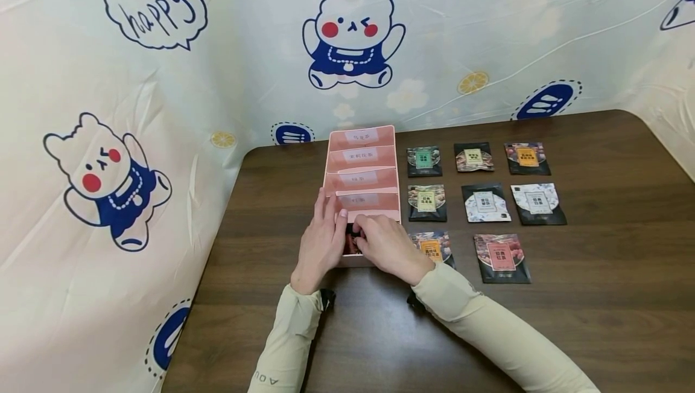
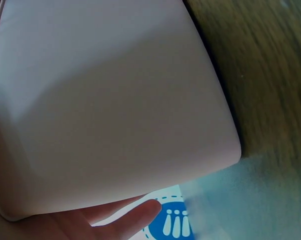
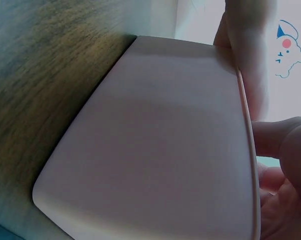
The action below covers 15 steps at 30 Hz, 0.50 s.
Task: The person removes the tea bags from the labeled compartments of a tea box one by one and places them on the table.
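A pink divided box [image 1: 362,180] with labelled dividers stands on the table. My left hand [image 1: 322,245] rests along its left rim, fingers straight towards the back and thumb near the front compartment. My right hand [image 1: 388,245] reaches over the right rim into that compartment with bent fingers, pinching a dark tea packet with red print [image 1: 352,242], partly hidden by the hand. In the left wrist view, the box's pale side wall [image 2: 120,120] fills most of the picture, fingers below it. The right wrist view has the opposite side wall [image 3: 150,135], with fingers at its rim.
To the right of the box, several tea packets lie in rows, among them a green-labelled one [image 1: 425,161], a white-topped one [image 1: 539,204] and a red-labelled one [image 1: 502,258]. One orange-labelled packet [image 1: 434,247] lies partly behind the right wrist. A printed cloth [image 1: 244,49] hangs behind the wooden table [image 1: 613,248].
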### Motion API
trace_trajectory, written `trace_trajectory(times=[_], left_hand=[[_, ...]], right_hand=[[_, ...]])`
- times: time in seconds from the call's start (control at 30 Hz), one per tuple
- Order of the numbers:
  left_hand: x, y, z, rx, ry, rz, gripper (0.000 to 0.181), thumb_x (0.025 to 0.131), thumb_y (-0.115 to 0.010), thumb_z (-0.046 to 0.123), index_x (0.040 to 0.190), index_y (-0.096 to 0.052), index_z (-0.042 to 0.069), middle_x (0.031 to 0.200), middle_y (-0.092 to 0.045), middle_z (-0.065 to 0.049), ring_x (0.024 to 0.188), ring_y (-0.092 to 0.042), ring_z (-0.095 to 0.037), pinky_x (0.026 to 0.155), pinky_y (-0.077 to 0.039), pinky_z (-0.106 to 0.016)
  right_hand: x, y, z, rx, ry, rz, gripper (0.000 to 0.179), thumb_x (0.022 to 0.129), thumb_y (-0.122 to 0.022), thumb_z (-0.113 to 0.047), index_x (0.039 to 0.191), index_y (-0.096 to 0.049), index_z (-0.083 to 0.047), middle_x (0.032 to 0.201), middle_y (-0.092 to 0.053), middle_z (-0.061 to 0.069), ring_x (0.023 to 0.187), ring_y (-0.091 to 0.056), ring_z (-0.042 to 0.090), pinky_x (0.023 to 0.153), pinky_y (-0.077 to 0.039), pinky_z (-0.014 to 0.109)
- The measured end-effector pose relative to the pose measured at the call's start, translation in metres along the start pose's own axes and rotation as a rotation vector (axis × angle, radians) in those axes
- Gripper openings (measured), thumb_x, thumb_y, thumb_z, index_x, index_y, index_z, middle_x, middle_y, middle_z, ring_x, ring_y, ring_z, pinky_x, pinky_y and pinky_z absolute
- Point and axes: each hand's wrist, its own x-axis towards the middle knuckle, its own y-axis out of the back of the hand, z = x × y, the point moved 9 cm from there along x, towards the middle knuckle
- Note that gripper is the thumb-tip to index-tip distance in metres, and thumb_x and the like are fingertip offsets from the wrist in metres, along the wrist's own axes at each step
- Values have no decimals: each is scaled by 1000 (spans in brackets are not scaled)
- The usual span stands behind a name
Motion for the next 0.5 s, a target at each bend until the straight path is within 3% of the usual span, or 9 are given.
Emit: trace_trajectory(times=[0.27, 0.5], left_hand=[[0, 1, -1, 14, 5, 8, 59, 103, -25, 47, 150, -34, 12, 162, -18, -9, 112, -59, -45, 86, -49, -58], [0, 0, -1, 3, 3, -3, 61, 103, -23, 49, 151, -33, 12, 162, -17, -9, 114, -58, -46, 87, -49, -59]], right_hand=[[-2, 7, 8, 27, -77, -3, 5, 83, -70, -11, 87, -66, -12, 69, -60, -5, 62, -54, 10, 60, -47, 30], [-6, 22, 21, 48, -115, 30, 7, 83, -71, -14, 87, -66, -13, 69, -61, -5, 58, -52, 8, 57, -45, 27]])
